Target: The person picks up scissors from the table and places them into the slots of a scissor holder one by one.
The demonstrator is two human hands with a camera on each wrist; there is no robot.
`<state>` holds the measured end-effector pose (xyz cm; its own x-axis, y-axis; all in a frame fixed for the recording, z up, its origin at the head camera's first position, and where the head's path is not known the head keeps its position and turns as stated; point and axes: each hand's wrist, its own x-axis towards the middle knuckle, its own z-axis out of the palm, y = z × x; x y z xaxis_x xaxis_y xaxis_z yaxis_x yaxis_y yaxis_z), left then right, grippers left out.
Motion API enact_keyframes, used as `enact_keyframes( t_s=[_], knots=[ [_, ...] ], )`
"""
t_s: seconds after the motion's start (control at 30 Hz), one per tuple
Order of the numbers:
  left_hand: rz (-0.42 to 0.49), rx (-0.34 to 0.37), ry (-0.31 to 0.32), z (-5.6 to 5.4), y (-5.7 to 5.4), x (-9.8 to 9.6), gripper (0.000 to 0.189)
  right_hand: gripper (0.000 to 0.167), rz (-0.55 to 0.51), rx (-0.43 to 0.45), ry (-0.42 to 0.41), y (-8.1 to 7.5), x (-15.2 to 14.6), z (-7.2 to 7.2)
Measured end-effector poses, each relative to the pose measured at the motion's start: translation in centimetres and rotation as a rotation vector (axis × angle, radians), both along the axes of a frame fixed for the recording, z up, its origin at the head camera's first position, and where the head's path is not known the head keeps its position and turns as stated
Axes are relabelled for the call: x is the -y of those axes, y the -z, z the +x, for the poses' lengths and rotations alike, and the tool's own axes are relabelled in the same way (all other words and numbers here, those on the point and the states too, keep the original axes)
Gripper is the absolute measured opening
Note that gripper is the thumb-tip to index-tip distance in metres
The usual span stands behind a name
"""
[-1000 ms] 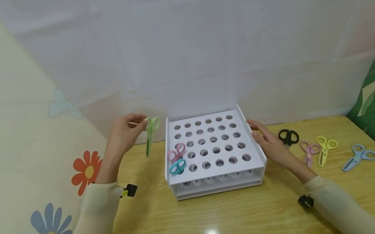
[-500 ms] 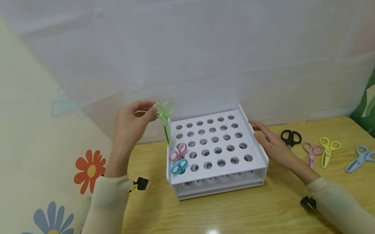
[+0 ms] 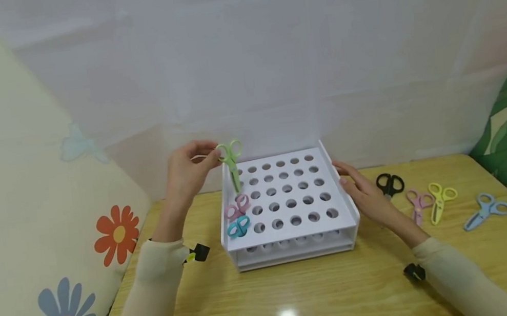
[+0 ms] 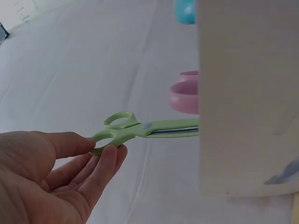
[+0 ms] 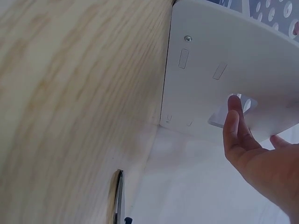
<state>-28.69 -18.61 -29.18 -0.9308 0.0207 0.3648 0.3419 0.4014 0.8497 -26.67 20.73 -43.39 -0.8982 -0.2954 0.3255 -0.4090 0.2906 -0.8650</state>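
Scissors (image 3: 233, 166), light green, are pinched by one handle ring between the fingers of the left hand (image 3: 188, 171), above the left edge of a perforated rack (image 3: 307, 230). The handles are set just right of the fingers; the long axis is nearly vertical, with the blades pointed down over the left column of holes. The tips are seen just far of the pink pair (image 3: 237, 207), beside which, on the near side, the teal pair (image 3: 239, 227) is placed; whether a hole has been entered cannot be told. The cutout in the rack's right wall is touched by the right hand (image 3: 369, 200), its fingers loosely extended. The rack is borne by a wood-grained surface (image 3: 268, 295), on whose right part black (image 3: 389, 185), pink, yellow and blue scissors are spread. The far side is bounded by a white sheet (image 3: 226, 78).
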Motion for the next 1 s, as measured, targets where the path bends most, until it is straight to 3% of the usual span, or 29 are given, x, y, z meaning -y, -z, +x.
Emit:
enact_keyframes(
  t_s=[0.2,0.57,1.0],
  knots=[
    [-0.026,0.029,-0.004,0.3,0.8,0.1,0.025,0.051,0.007,0.003,-0.001,0.0,0.1,0.1],
    [-0.110,0.067,-0.004,0.9,1.4,0.1,0.027,0.051,-0.012,0.003,-0.015,0.0,0.3,-0.1],
    [-0.115,0.081,-0.020,1.3,2.9,0.9,0.024,0.051,-0.002,0.001,-0.002,0.2,0.2,-0.2]
  ],
)
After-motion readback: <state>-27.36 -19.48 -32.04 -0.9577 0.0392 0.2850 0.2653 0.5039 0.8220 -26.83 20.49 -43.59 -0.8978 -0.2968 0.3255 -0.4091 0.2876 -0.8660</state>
